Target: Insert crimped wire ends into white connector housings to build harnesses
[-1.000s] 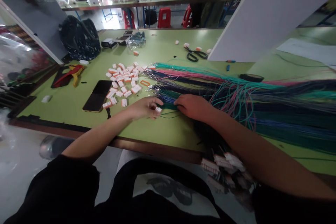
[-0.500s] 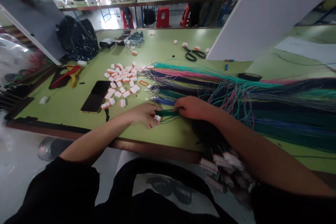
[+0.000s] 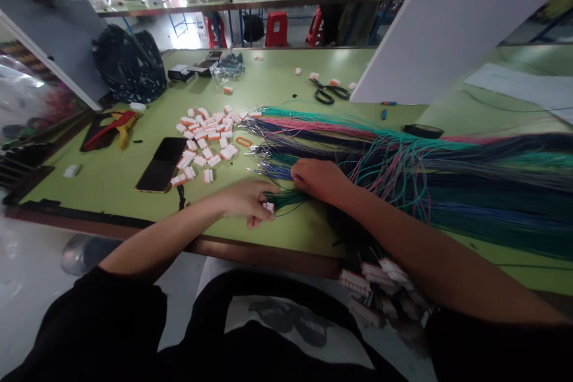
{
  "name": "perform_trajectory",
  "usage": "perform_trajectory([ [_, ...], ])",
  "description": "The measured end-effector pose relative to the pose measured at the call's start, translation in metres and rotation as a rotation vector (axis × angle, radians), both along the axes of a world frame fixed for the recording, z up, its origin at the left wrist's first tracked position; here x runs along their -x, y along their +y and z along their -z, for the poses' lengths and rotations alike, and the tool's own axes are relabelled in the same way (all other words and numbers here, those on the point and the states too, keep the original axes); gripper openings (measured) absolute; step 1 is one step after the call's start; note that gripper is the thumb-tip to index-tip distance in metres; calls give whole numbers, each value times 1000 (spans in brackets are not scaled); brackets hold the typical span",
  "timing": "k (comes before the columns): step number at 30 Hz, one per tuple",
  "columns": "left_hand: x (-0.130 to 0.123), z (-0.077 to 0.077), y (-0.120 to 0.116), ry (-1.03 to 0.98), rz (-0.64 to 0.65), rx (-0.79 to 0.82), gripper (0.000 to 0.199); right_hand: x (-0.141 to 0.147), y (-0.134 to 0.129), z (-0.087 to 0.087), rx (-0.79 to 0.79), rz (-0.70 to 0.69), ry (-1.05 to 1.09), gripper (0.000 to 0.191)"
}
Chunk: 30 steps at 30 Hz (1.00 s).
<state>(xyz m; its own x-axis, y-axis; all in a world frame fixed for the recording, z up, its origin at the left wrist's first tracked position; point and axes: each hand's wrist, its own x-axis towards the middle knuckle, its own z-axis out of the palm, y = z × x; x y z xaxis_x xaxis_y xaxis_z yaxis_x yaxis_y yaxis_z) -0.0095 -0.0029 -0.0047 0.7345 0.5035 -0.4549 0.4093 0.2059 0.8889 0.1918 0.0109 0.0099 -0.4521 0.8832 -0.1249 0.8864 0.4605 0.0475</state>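
Note:
In the head view a white connector housing (image 3: 269,207) is pinched in the fingers of my left hand (image 3: 248,198), close above the table's front part. Dark green wires (image 3: 292,198) run from the housing towards the right. My right hand (image 3: 317,178) is curled palm down beside the blue wires (image 3: 278,172), with its fingertips bent in; what lies inside them is hidden. Beyond my hands, wire bundles in teal, pink and dark colours (image 3: 308,126) stretch rightward, their bare metal ends facing left. A heap of white and orange connector housings (image 3: 206,131) lies left of those ends.
A black phone (image 3: 162,164) lies by the heap. Scissors (image 3: 329,93), a tape roll (image 3: 423,131), a red and yellow tool (image 3: 114,130) and a black bag (image 3: 129,65) are farther out. Finished-looking connectors (image 3: 358,282) hang over the front edge (image 3: 268,252). A white panel (image 3: 403,42) stands right.
My right hand has moved slightly left and up, away from the green wires towards the blue ones. My left hand, still pinching the housing, has dropped slightly; the green wires hang looser.

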Motion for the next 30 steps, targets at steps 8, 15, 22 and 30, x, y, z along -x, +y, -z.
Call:
perform_trajectory([
  [8, -6, -7, 0, 82, 33, -35, 104, -10, 12, 3, 28, 200, 612, 14],
  [15, -12, -15, -12, 217, 51, -316, 65, 4, 0, 8, 95, -75, 229, 25],
  [22, -15, -13, -18, 275, 127, -468, 40, 10, 1, 12, 18, -49, 39, 28],
  [30, -12, -14, -13, 309, 95, -436, 25, 3, 3, 6, 28, 40, 762, 21],
])
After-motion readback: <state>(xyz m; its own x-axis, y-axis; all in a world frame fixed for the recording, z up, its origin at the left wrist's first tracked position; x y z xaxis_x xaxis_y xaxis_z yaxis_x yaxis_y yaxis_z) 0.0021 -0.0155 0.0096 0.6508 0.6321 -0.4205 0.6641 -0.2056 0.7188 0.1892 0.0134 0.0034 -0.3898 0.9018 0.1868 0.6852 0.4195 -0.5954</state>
